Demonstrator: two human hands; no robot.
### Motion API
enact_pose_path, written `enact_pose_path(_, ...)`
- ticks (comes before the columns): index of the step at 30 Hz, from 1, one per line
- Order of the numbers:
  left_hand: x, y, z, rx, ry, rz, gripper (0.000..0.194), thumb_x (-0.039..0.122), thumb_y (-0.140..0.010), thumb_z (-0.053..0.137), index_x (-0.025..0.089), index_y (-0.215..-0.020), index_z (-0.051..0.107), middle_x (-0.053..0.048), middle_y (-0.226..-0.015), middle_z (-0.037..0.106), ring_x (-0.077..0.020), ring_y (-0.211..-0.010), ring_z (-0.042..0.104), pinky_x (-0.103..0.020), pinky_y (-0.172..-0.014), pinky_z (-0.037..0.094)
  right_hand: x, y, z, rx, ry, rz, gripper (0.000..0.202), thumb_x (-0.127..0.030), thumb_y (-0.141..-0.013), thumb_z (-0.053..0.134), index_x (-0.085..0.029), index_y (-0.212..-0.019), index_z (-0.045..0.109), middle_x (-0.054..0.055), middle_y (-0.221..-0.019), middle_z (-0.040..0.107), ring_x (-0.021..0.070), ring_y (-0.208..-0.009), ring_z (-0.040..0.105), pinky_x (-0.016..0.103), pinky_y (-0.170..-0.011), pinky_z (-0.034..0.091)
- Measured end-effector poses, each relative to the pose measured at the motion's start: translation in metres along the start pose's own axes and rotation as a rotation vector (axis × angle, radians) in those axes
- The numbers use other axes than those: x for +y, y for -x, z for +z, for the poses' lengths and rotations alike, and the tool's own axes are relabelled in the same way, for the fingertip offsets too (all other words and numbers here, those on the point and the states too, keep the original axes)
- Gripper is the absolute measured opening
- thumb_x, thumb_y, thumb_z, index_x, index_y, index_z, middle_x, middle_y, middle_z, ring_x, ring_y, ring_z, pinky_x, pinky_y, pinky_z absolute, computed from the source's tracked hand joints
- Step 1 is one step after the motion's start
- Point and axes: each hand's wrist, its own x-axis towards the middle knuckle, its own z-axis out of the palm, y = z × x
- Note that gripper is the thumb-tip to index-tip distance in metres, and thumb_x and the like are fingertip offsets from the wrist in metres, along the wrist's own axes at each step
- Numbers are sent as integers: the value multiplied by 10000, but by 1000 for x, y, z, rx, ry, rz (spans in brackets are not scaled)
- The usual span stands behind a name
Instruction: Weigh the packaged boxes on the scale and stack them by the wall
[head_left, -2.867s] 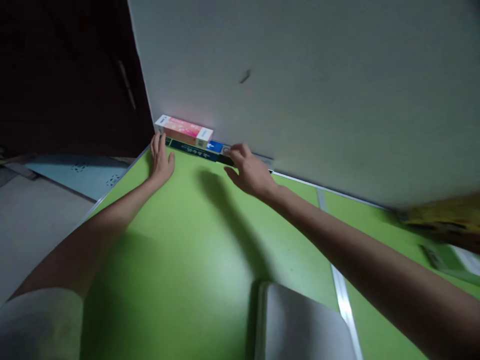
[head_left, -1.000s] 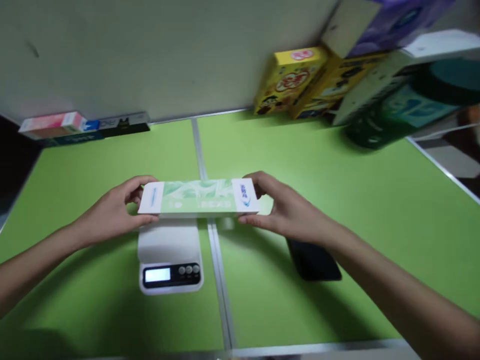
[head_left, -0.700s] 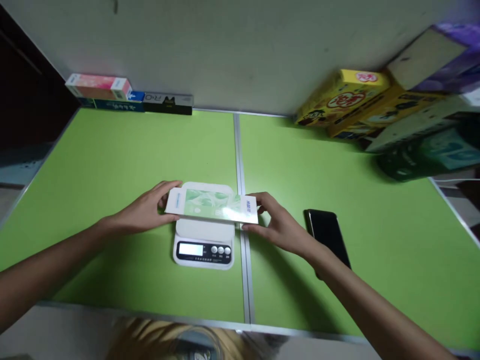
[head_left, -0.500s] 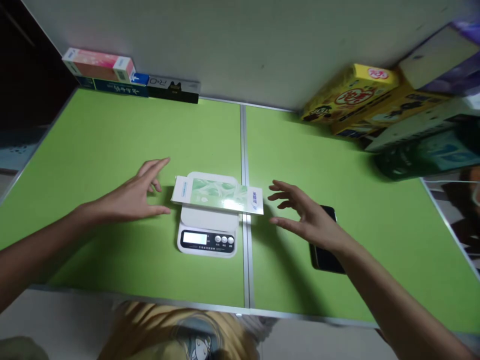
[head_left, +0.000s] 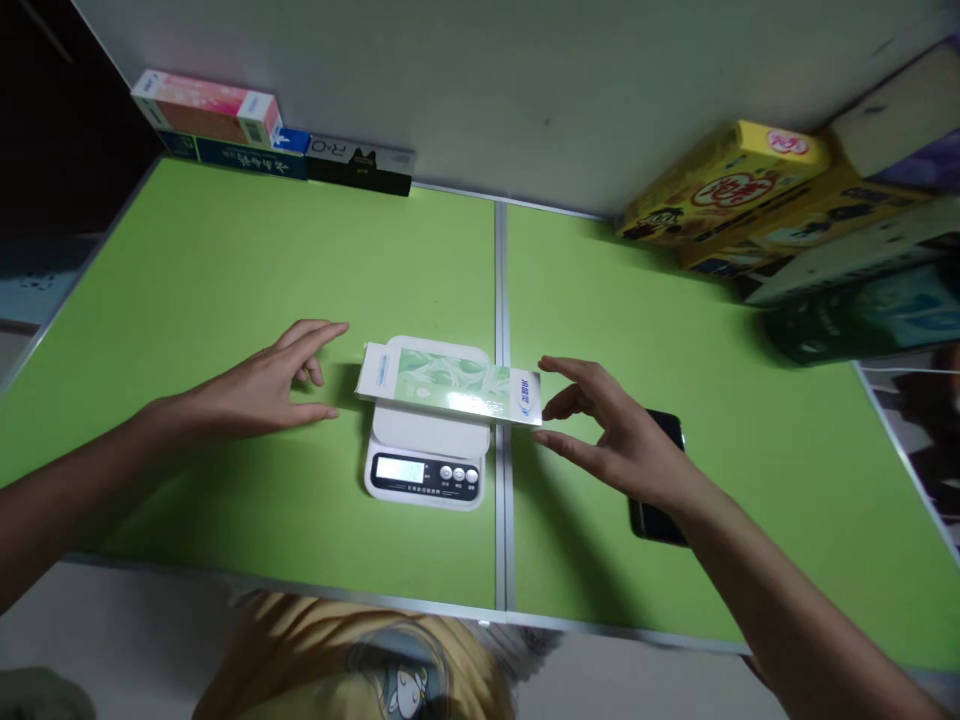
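A long white-and-green carton (head_left: pixel 457 384) lies across the top of a white digital scale (head_left: pixel 431 435), its ends jutting past both sides of the platform. The scale's display is lit, but its digits are too faint to read. Left of the carton, my left hand (head_left: pixel 281 385) hovers with thumb and fingers apart, holding nothing. My right hand (head_left: pixel 607 425) is at the carton's right end, thumb and fingers spread around the corner; whether the fingertips touch it, I cannot tell. Partly under my right hand and wrist lies a dark phone (head_left: pixel 660 520).
A pink box (head_left: pixel 202 105) rests on a blue box (head_left: pixel 247 158) by the wall, beside a black box (head_left: pixel 360 165). Yellow packages (head_left: pixel 712 190) and a dark green bottle (head_left: pixel 840 315) are at the right. A metal seam (head_left: pixel 501 300) divides the green tabletop (head_left: pixel 300 260).
My right hand has come closer to the carton's right end, and its fingers have drawn nearer the corner. My left hand keeps its spread shape. The view has shifted slightly.
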Motion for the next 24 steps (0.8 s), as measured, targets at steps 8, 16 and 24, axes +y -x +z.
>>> enact_pose_path(8, 17, -24, 22, -47, 67, 126, 813, 370, -753, 712, 327, -1488, 366, -94, -1516, 390, -309, -1093, 625, -473, -904, 554, -3, -7, 18, -26, 128, -127, 624, -357, -899, 625, -289, -1458, 356, 139, -1302, 525, 201, -830, 628, 379, -729, 601)
enact_pose_path(16, 0, -31, -7, 86, 171, 268, 634, 233, -768, 730, 220, -1361, 507, -114, -1330, 564, -265, -1075, 622, -465, -891, 569, -28, -50, 6, 48, 124, -81, 515, -472, -860, 627, -395, -1352, 495, 85, -1237, 613, 304, -982, 655, 321, -491, 598)
enact_pose_path(24, -103, -100, -99, 891, 547, 179, 431, 146, -862, 579, 185, -1291, 560, -130, -1298, 631, -229, -1158, 621, -411, -968, 537, -78, -258, 44, 228, 60, -206, 607, -571, -820, 644, -226, -1314, 566, 125, -1141, 651, 276, -892, 662, 421, -729, 593)
